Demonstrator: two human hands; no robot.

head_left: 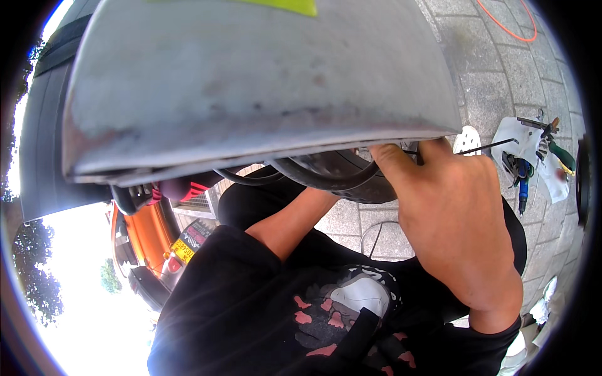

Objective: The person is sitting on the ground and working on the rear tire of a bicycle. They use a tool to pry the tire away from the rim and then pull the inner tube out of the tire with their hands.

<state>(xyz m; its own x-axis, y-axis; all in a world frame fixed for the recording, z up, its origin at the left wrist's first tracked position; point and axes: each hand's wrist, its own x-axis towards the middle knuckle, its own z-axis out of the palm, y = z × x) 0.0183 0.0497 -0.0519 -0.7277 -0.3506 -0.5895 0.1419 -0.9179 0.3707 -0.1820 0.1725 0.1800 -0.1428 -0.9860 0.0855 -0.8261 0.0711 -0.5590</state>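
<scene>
A worn grey panel (263,75) fills the upper middle of the view. At its right lower edge is my right hand (448,200), back upward, with thumb and fingers curled in and the fingertips partly hidden by the panel. A thin black rod (486,148) with a bent end passes through this grip and sticks out to the right. Below the panel are a black tyre (370,188) and a curved black cable or hose (313,182). My left forearm (295,222) reaches up behind the tyre, and the left hand is hidden there.
On the paving (483,94) at right lie several tools, among them a blue-handled one (522,194) and a green-handled one (560,155), with white paper (509,133). An orange hose (514,36) curves at top right. An orange vehicle (149,229) stands at left.
</scene>
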